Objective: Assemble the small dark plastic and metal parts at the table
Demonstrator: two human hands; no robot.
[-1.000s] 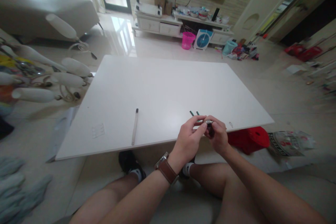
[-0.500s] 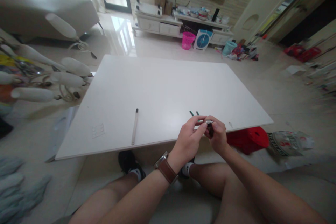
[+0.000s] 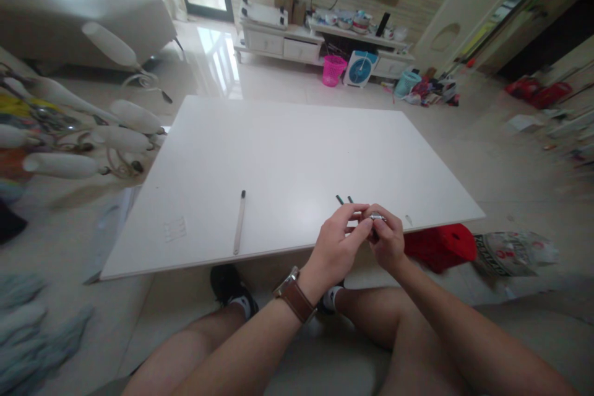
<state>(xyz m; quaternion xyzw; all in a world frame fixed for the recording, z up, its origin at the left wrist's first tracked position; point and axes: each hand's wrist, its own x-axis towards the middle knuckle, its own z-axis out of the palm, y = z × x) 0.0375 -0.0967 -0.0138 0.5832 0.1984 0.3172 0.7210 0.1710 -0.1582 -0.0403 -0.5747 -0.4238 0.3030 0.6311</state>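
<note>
1. The left hand (image 3: 336, 246) pinches a small metal piece (image 3: 377, 216) above the desk's (image 3: 278, 148) near edge, toward its right corner.
2. The right hand (image 3: 388, 242) is curled closed around the same piece.
3. Two dark pins (image 3: 344, 199) lie on the desk just beyond.

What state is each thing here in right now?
left hand, fingers pinching the small metal piece.
right hand, closed on the same piece.
small metal piece, held by both hands over the near edge of the white table.
pale stick, lying flat on the table, untouched.
two dark pins, lying just beyond the hands.
wristwatch, strapped on the left wrist.
</note>
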